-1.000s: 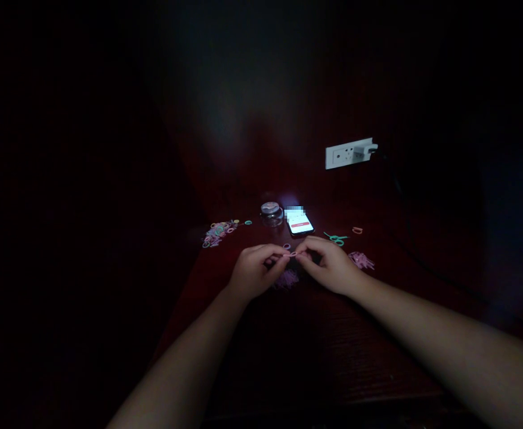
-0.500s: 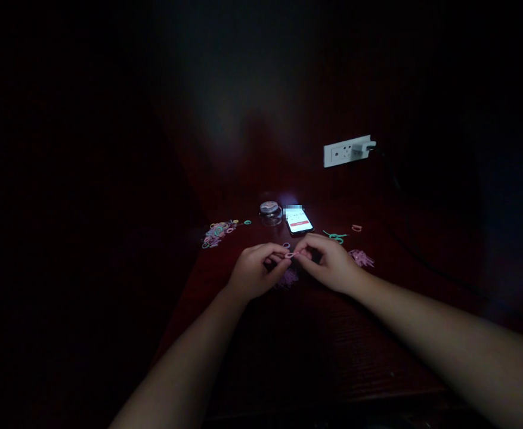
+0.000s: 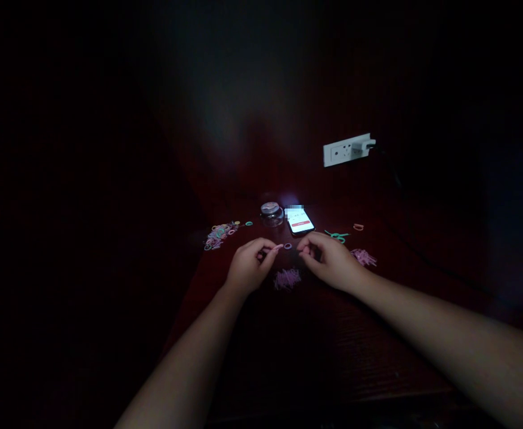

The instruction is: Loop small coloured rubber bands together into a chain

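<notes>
Nearest, a heap of thin purple elastic-looking strands [image 3: 287,278] lies where a dropped wrist could scatter it. Just past, the left hand [image 3: 247,263] pinches a small pink band [image 3: 279,247]; a slack grip might drop it by that lone purple ring [image 3: 288,246]. The right hand [image 3: 331,262] is curled; holding anything? Can't tell. Farther, a careless reach could nudge the glowing rectangular phone [image 3: 302,222].
</notes>
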A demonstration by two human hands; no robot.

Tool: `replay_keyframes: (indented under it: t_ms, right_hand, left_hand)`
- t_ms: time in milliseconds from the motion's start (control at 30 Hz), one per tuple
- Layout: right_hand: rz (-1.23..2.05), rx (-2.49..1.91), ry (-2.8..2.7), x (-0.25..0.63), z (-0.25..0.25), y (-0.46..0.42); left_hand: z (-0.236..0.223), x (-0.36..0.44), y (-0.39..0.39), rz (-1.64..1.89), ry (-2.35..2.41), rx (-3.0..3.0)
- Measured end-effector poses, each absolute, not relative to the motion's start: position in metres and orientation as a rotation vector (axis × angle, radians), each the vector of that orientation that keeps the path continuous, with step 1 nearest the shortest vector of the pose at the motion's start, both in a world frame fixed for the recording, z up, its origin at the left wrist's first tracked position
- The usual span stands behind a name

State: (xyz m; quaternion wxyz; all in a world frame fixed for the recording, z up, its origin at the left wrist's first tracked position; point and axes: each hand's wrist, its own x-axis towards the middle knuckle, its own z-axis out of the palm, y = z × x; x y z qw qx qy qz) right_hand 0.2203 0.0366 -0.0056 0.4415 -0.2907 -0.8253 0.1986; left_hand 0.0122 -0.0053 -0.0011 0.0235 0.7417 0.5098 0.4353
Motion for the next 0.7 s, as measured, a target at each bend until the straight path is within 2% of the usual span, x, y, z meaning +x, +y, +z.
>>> replay_keyframes:
  t_ms: [367,700]
  right_hand:
    - [0.454,-0.748,-2.059,0.219,-0.007,0.037]
    - [0.454,-0.734,-2.050,0.217,-0.004,0.035]
  left_hand:
    - [-0.016,-0.014,0.013,1.310,1.777,2.108]
    - [-0.025,-0.013,0.033,1.170,1.790,2.244]
